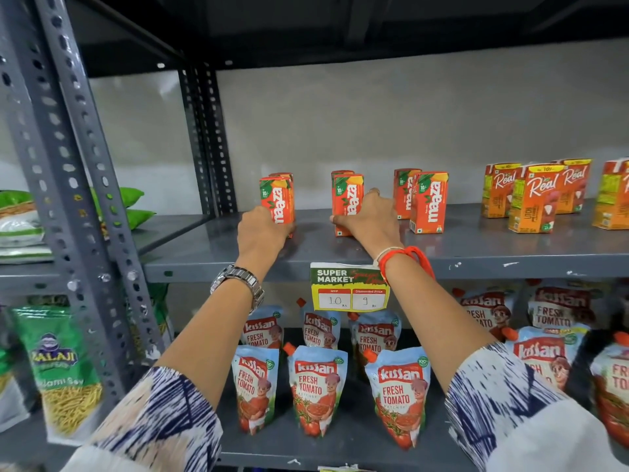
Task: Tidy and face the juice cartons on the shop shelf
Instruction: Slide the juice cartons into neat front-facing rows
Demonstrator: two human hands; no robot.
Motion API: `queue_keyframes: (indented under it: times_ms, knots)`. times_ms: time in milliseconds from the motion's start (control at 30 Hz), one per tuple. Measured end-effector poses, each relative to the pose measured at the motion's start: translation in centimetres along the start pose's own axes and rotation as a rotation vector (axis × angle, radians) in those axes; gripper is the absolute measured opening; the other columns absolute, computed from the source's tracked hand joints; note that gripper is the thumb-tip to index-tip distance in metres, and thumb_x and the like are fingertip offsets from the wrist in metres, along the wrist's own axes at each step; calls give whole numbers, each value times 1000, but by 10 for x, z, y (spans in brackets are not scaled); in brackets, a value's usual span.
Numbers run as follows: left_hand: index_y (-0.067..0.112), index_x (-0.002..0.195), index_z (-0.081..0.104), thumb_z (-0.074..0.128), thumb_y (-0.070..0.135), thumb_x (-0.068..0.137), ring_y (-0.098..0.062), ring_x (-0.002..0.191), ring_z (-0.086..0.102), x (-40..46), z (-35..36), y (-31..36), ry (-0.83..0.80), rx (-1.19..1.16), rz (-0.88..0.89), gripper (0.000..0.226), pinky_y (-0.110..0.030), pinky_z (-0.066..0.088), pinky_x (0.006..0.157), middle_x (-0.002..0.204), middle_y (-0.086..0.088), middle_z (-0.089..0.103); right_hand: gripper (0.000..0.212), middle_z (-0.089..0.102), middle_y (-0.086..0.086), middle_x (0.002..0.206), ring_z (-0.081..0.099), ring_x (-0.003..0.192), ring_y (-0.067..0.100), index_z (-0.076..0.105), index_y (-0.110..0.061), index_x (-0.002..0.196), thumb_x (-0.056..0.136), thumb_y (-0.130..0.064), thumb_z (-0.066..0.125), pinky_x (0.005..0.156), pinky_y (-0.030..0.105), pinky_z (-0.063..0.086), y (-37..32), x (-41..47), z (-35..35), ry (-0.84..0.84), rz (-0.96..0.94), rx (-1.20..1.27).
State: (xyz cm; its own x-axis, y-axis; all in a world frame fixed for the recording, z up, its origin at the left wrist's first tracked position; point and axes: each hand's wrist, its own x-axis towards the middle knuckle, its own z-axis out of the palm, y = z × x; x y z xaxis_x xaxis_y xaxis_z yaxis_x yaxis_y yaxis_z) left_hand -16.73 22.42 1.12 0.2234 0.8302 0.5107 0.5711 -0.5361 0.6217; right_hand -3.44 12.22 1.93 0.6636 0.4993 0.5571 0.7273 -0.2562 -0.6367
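My left hand (260,229) wraps the front Maaza carton (277,204) at the shelf's (476,248) left end. My right hand (369,218) clasps the next carton (347,202); two further Maaza pairs (427,202) stand upright beside it.

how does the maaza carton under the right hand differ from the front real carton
The Maaza carton is red-orange with sideways lettering; the Real carton is orange with a yellow top band and slanted script. The right hand grips the Maaza; the Real stands untouched. Both stand upright on the same grey shelf.
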Motion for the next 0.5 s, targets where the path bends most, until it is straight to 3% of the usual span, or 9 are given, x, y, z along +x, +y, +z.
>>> queue_keyframes:
  times_ms: [333,500]
  knots:
    - [0,118,55,70,38,77,-31,105,60,-4,-2,2,-8,8,-16,58,-33,47,78,117,-17,62,68,62,16,117,62,107,32,46,-4,118,71,-42,77,82,36,51,-3,-4,-1,-4,-1,-12]
    - [0,122,49,73,43,73,-31,107,59,-5,-3,3,-18,-11,-52,69,-35,48,80,119,-17,60,74,62,15,114,61,107,32,48,-5,116,66,-50,78,81,37,50,-1,-6,-6,-18,21,15]
